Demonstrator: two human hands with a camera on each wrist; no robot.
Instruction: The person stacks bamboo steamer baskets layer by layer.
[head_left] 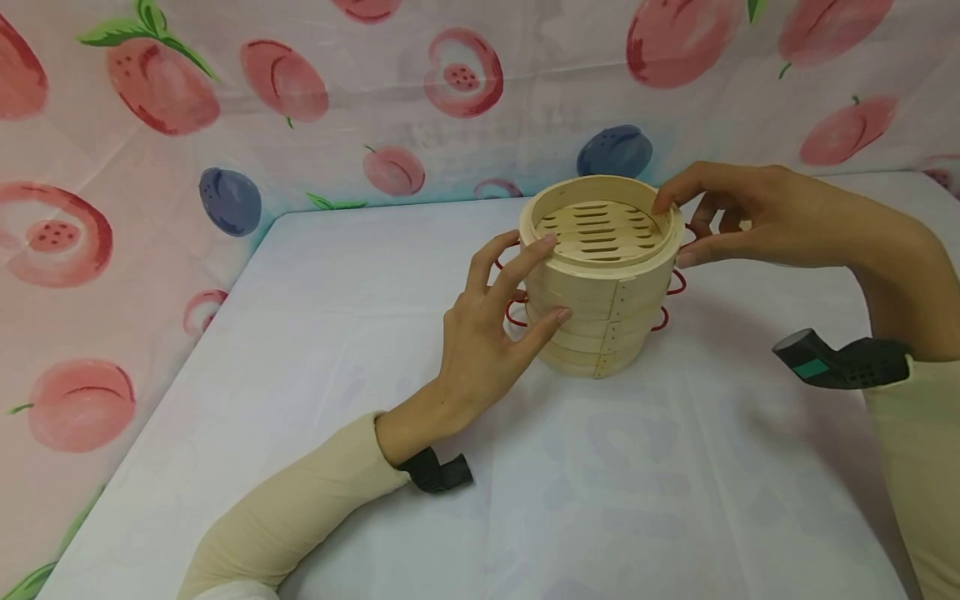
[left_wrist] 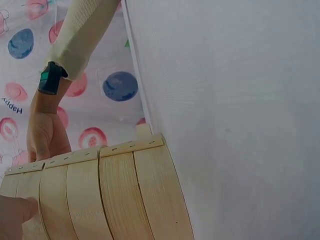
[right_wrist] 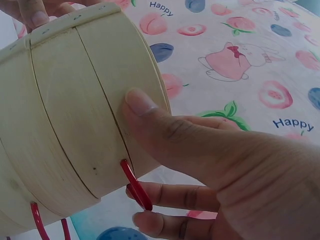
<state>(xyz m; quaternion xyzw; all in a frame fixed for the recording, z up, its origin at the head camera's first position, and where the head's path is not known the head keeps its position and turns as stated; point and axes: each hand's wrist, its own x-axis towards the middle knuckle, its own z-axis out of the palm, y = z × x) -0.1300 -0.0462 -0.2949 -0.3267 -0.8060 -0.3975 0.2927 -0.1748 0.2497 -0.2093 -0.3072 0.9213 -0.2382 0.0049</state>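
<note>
A round bamboo steamer (head_left: pixel 581 292) of stacked tiers stands upright on the white table, its slatted top tray (head_left: pixel 600 229) uncovered. My left hand (head_left: pixel 483 333) holds its left side, the thumb against the front wall and a fingertip over the top rim. On the far right, my right hand (head_left: pixel 765 215) pinches the top tier's rim, with the thumb outside and the index finger reaching over the edge. Red loop handles (head_left: pixel 677 283) stick out from the sides; in the right wrist view one red loop (right_wrist: pixel 137 187) lies beside my right fingers.
The white tabletop (head_left: pixel 360 333) spreads around the steamer. Behind it and to the left hangs a fruit-print cloth (head_left: pixel 300 150), meeting the table's back edge. Each wrist wears a dark camera mount, such as the right one (head_left: pixel 840 362).
</note>
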